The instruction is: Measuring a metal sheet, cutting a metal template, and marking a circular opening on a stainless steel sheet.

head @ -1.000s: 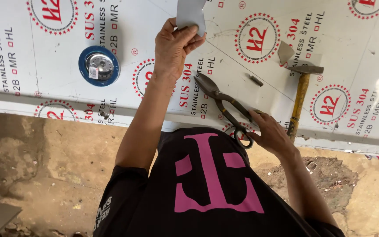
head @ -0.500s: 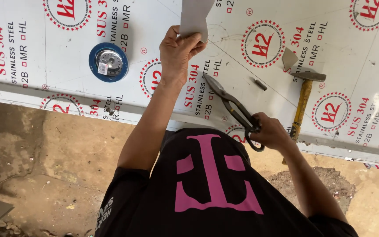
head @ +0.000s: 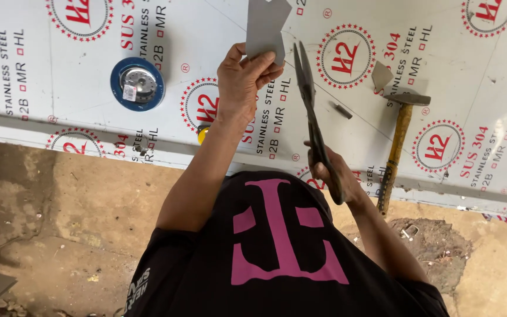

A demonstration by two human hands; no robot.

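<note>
From the head camera: your left hand point(head: 243, 79) pinches the grey metal piece point(head: 265, 29), held up above the big white sheet point(head: 60, 70). Your right hand point(head: 331, 173) grips the snips point(head: 311, 105) just right of the piece; keep their blades square to its edge.

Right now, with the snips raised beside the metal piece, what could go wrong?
1. The left hand pinches the small grey metal piece close to the snips; the blades or a cut edge might nick the fingers.
2. The right hand holds the long snips only at their handles, so the tips may wander.
</note>
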